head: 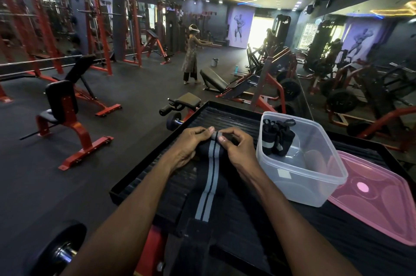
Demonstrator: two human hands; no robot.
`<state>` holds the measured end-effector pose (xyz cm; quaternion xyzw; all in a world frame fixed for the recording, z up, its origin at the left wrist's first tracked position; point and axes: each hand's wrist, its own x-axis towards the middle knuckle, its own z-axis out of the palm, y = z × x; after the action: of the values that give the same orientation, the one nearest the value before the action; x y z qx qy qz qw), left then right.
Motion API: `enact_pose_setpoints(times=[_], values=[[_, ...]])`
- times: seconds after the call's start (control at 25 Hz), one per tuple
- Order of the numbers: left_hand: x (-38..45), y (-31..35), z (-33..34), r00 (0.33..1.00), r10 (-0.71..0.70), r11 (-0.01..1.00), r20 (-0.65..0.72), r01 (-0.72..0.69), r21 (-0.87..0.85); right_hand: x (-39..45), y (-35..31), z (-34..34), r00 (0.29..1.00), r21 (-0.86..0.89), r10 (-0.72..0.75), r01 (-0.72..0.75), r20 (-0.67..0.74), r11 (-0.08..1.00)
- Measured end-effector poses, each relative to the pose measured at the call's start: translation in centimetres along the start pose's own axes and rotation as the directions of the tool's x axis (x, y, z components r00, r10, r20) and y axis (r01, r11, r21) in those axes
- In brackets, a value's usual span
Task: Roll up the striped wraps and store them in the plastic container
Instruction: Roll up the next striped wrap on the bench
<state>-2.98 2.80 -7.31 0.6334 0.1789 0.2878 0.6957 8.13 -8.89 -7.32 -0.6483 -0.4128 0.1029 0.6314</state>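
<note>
Pinching the far end of a striped wrap with both hands, the person is working at a black ribbed platform in a gym. The left hand is lying on the left side of the wrap w/ thumb and forefinger closed on the rolled end, and the right hand is doing the same from the right side, fingers curled and closed on the fabric. The rolled part is sitting between the two hands at the far end; the rest of the wrap, black w/ a grey stripe down the middle, is running flat toward the camera and hanging over the near edge of the platform. Just beside the right hand a clear plastic container is standing open on the platform, and two rolled wraps are standing upright inside it, against its far left corner. A pink lid is lying flat to the right of the container, touching it or nearly so. In the background another person is standing on the gym floor, well apart from the platform.
</note>
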Motion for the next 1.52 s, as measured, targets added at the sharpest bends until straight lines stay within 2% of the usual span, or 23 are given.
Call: enact_pose_setpoints(times=[0.12, 0.2, 0.32, 0.44, 0.52, 0.68, 0.8, 0.92, 1.04, 1.16, 1.28, 1.36, 1.52], values=[[0.0, 0.0, -0.4, 0.997, 0.070, 0.990, -0.016, -0.067, 0.122, -0.1, 0.0, 0.1, 0.998, 0.066, 0.056, -0.058, 0.028, 0.996], [-0.1, 0.2, -0.4, 0.993, 0.115, 0.983, -0.022, -0.111, 0.145, -0.1, -0.2, 0.1, 0.993, 0.065, 0.102, -0.105, 0.053, 0.992], [-0.1, 0.2, -0.1, 0.993, 0.118, 0.989, -0.019, -0.116, 0.092, 0.1, -0.1, 0.0, 0.999, -0.015, 0.040, -0.039, 0.035, 0.999], [-0.3, 0.0, 0.0, 0.999, 0.032, 0.999, 0.025, -0.032, 0.028, -0.1, -0.3, 0.0, 0.999, -0.027, -0.033, 0.034, 0.023, 0.999], [-0.3, -0.2, -0.3, 0.999, 0.024, 0.994, 0.036, -0.027, 0.104, -0.1, -0.1, 0.2, 0.999, 0.007, -0.038, 0.038, 0.018, 0.999], [0.0, -0.3, -0.6, 0.995, 0.090, 0.971, -0.031, -0.081, 0.225, 0.0, -0.1, 0.4, 0.998, 0.035, 0.051, -0.052, 0.033, 0.998], [0.1, -0.6, -0.7, 0.997, 0.078, 0.976, 0.012, -0.079, 0.204, 0.1, 0.1, 0.4, 1.000, -0.051, -0.018, 0.019, 0.020, 0.999], [0.0, -0.6, -0.5, 0.995, 0.097, 0.973, -0.010, -0.093, 0.209, 0.1, 0.2, 0.5, 0.999, -0.043, -0.051, 0.052, 0.003, 0.998], [0.1, -0.6, -0.3, 0.983, 0.176, 0.935, -0.047, -0.152, 0.319, 0.2, 0.5, 0.7, 1.000, -0.030, -0.007, 0.008, 0.031, 1.000], [0.1, -0.8, -0.5, 0.977, 0.210, 0.936, -0.047, -0.186, 0.299, 0.3, 0.8, 0.7, 0.996, -0.088, 0.062, -0.057, 0.056, 0.994], [0.4, -0.8, -0.5, 0.987, 0.156, 0.955, -0.034, -0.142, 0.261, 0.4, 0.6, 0.4, 0.999, -0.111, 0.018, -0.014, 0.031, 0.994], [0.5, -0.6, -0.6, 0.993, 0.105, 0.948, -0.049, -0.085, 0.306, 0.2, 0.3, 0.3, 1.000, -0.090, 0.000, 0.002, 0.022, 0.996], [0.4, -0.6, -1.0, 0.991, 0.129, 0.937, -0.042, -0.108, 0.333, 0.0, 0.2, 0.4, 0.996, 0.004, 0.073, -0.074, 0.052, 0.997]])
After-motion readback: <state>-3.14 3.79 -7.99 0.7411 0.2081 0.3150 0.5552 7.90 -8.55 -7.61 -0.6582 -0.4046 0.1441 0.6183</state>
